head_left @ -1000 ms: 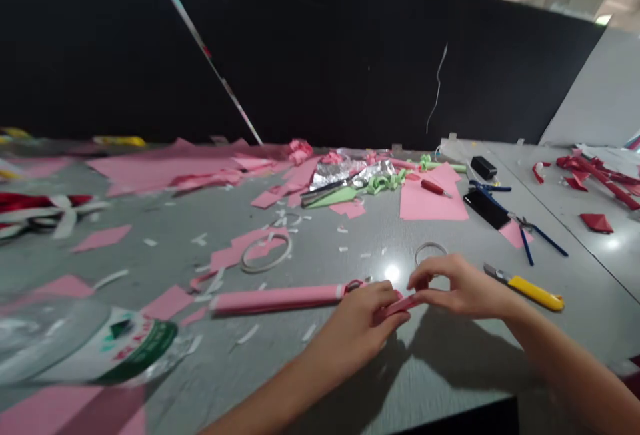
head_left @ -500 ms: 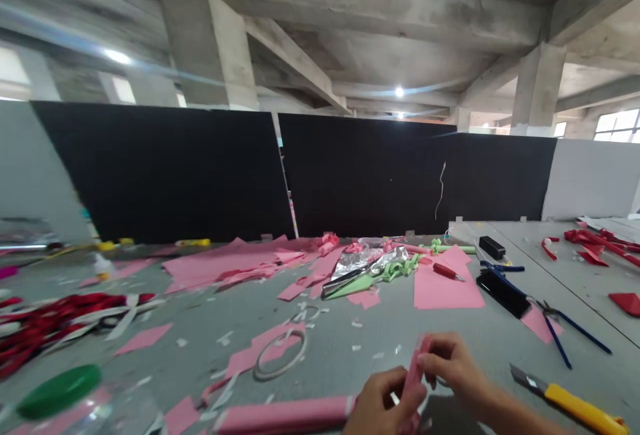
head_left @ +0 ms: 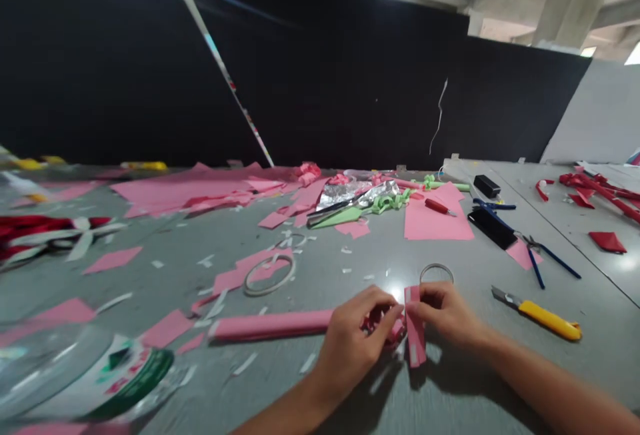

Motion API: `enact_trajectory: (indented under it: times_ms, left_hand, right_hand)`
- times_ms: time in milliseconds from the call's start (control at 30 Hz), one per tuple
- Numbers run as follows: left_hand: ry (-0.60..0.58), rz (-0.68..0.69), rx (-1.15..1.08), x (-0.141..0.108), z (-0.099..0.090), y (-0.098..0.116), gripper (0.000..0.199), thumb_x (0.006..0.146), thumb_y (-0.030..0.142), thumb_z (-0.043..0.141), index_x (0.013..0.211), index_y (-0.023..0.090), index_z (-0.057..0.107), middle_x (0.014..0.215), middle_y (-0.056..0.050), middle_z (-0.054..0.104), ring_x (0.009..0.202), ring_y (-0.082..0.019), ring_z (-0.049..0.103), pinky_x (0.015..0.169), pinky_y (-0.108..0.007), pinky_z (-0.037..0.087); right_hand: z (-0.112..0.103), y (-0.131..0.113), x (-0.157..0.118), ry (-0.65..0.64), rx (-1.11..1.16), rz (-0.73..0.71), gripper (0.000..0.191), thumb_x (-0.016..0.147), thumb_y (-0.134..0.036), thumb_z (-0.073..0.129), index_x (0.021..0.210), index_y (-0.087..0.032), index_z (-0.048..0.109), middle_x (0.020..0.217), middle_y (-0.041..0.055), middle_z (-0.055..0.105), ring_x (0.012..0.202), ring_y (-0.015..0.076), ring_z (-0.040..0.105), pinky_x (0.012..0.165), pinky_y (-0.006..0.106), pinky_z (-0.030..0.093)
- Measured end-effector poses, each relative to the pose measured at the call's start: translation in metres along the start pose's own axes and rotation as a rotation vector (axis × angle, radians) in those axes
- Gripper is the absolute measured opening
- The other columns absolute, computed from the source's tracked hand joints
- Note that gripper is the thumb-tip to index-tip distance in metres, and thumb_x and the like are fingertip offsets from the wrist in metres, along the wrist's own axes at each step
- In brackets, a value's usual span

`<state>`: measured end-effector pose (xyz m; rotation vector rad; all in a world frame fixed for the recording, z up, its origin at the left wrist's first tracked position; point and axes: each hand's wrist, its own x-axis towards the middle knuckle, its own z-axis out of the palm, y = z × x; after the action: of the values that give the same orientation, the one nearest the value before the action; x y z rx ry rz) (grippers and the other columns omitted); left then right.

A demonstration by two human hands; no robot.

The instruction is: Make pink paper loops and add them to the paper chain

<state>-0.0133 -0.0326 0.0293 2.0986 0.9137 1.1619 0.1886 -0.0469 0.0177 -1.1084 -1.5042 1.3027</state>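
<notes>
My right hand (head_left: 445, 312) pinches a narrow folded pink paper strip (head_left: 417, 338), which stands nearly upright and has whitish bands along it. Close on its left, my left hand (head_left: 355, 332) is closed around a curled pink paper piece (head_left: 397, 336), mostly hidden by the fingers. The left thumb and forefinger reach the strip's left edge; whether they touch it I cannot tell. A long rolled pink paper tube (head_left: 270, 326) lies left of my left hand. Just behind my right hand rests a thin ring (head_left: 437, 266), partly covered by it.
A yellow utility knife (head_left: 547, 318) lies at the right, blade out, below blue-handled pliers (head_left: 555, 258) and a black phone (head_left: 493, 227). A tape roll (head_left: 270, 274) and paper scraps lie left. Scissors (head_left: 333, 212) rest farther back. A plastic bottle (head_left: 65, 368) lies front left.
The view has tipped downward. My hands have drawn slightly apart, and the pink strip now sits in my right fingers. The left hand now closes around the curled pink piece.
</notes>
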Motion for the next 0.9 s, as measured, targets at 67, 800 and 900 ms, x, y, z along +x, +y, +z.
enact_trajectory:
  times_ms: [67, 800, 900]
  left_hand:
    - [0.032, 0.143, 0.054, 0.001, -0.002, -0.003, 0.016, 0.102, 0.019, 0.062, 0.088, 0.017, 0.070, 0.080, -0.002, 0.072, 0.072, -0.015, 0.066, 0.070, -0.026, 0.052]
    - [0.009, 0.238, 0.122, -0.003, -0.001, -0.001, 0.013, 0.103, 0.013, 0.061, 0.095, 0.017, 0.071, 0.085, -0.002, 0.077, 0.076, -0.016, 0.067, 0.076, -0.031, 0.050]
    - [0.008, 0.270, 0.121, -0.002, -0.002, 0.000, 0.013, 0.103, 0.012, 0.061, 0.094, 0.017, 0.070, 0.084, -0.002, 0.077, 0.074, -0.016, 0.066, 0.074, -0.031, 0.048]
  right_hand:
    - [0.000, -0.002, -0.002, -0.005, -0.027, 0.042, 0.042, 0.092, -0.058, 0.074, 0.081, -0.018, 0.072, 0.072, 0.0012, 0.063, 0.065, 0.0146, 0.054, 0.061, 0.030, 0.046]
    - [0.004, -0.026, -0.018, -0.040, -0.291, -0.070, 0.029, 0.102, -0.029, 0.061, 0.079, -0.020, 0.077, 0.067, 0.0015, 0.073, 0.063, 0.0155, 0.066, 0.065, 0.028, 0.052]
    - [0.005, -0.028, -0.018, -0.041, -0.307, -0.117, 0.037, 0.104, -0.026, 0.058, 0.070, -0.021, 0.071, 0.058, -0.0001, 0.071, 0.056, 0.0140, 0.064, 0.062, 0.027, 0.052]
